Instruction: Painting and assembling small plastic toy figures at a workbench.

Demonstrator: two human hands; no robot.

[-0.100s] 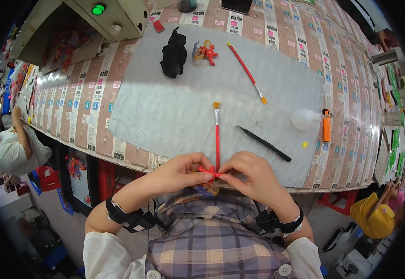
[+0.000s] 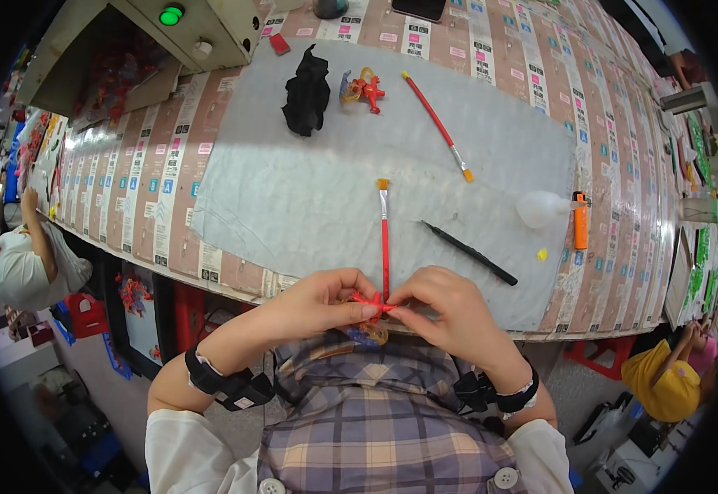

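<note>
My left hand (image 2: pixel 326 300) and my right hand (image 2: pixel 445 309) meet at the table's front edge, both closed in a pinch on a small red plastic figure. A translucent blue and yellow part (image 2: pixel 369 333) of that figure hangs below my fingers, which hide much of the red body. Just beyond my hands, a red-handled flat brush (image 2: pixel 385 239) points away from me on the grey mat (image 2: pixel 293 206). A black pen-like tool (image 2: pixel 470 253) lies slantwise to the right. Farther off rests a similar red figure with a translucent part (image 2: pixel 365 90).
A crumpled black cloth (image 2: pixel 306 92) and a second red brush (image 2: pixel 439 128) lie toward the back. At right are a translucent squeeze bottle (image 2: pixel 538 210), an orange lighter (image 2: pixel 580 221) and a yellow scrap (image 2: pixel 542 254). A metal booth (image 2: pixel 219 37) with a green light stands far left. Other people sit at both sides.
</note>
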